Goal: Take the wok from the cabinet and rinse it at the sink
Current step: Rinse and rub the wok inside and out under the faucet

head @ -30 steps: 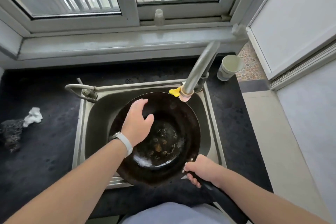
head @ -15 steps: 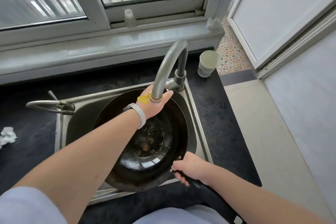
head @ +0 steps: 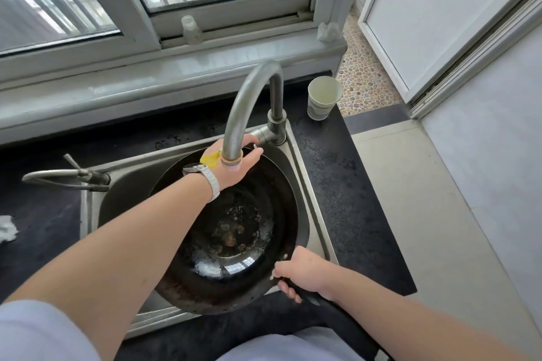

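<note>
1. Since half a second ago, have reached the left hand (head: 249,165) further on, from under the mouth of the faucet (head: 249,91) to the lever (head: 262,135) at its base. Have kept the wok (head: 249,214) and the right hand (head: 302,275) much where they were.
2. Can see the left fingers stretched out, thumb above the lever's tip and forefinger below. Cannot tell whether pinching or only touching it, with the spout across the palm.
3. Gripping the wok's handle (head: 340,316) in the right hand, fingers curled round it close to the pan.
4. Have the wok sitting tilted in the sink (head: 318,223), open side up, near rim riding over the sink's front edge, brown scraps at the bottom. No stream visible from the spout.
5. Probably the step in hand: turning the water on. Ease the lever open rather than flick it, to keep splash off the paper cup (head: 322,98) just right of the faucet.
6. Looks as if the spout mouth hangs over the wok's far side, so shift the pan until the stream would land on the scraps.
7. Hold the handle firm; expect the pan to get heavier as it fills.
</note>
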`<state>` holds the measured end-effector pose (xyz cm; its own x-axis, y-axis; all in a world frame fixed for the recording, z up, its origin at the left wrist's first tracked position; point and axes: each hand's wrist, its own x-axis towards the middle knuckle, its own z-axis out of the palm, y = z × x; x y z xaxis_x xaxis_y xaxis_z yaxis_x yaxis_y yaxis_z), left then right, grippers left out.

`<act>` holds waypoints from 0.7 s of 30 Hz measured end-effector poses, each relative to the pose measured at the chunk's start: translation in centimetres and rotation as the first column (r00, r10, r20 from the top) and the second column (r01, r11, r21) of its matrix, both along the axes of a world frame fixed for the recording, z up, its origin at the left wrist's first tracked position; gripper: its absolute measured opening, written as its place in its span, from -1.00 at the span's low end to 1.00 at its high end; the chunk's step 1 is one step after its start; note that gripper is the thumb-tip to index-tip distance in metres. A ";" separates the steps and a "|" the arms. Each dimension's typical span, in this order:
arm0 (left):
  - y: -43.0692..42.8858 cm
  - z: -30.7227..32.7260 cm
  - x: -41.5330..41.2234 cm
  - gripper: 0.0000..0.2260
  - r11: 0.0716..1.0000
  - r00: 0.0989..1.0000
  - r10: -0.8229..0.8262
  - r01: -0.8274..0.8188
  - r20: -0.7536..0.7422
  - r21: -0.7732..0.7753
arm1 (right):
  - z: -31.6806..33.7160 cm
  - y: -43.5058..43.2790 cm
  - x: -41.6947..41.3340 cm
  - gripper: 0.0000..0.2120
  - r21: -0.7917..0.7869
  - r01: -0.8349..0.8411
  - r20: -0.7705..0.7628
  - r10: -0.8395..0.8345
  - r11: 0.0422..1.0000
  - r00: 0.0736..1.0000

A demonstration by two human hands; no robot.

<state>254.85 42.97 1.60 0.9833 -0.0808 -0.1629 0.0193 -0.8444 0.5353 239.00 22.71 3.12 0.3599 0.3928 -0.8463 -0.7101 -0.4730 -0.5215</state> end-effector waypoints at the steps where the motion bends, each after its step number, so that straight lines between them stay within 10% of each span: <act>1: 0.1 -0.1 0.1 -0.59 1.000 1.000 -0.006 0.006 0.002 0.001 | 0.0 0.0 0.0 -0.72 -0.002 -0.002 0.000 0.002 1.000 1.000; 21: 1.2 -0.8 0.1 -0.67 0.988 0.999 -0.011 0.005 -0.038 -0.157 | 0.3 0.1 -0.4 -0.68 0.005 0.047 -0.030 -0.047 0.999 0.998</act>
